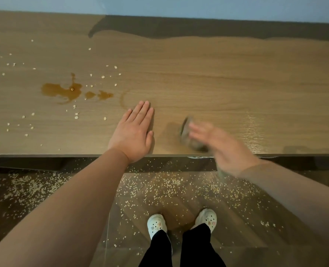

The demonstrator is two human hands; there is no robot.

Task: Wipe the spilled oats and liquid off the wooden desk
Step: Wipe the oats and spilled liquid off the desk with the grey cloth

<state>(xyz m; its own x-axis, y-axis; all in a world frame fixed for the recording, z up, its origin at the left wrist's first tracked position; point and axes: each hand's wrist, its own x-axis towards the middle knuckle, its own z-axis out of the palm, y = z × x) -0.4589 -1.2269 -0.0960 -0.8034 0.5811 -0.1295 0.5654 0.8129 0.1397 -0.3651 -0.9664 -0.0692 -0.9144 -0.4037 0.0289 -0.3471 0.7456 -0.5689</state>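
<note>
The counter (pixel 237 83) is looking clean on the right, while brown liquid (pixel 63 91) and oats (pixel 76 114) are lying unwiped on the left. The left hand (pixel 134 132) is resting flat near the edge, fingers straight. The blurred right hand (pixel 217 143) is covering a grey cloth (pixel 188 135), its grip impossible to tell.
</note>
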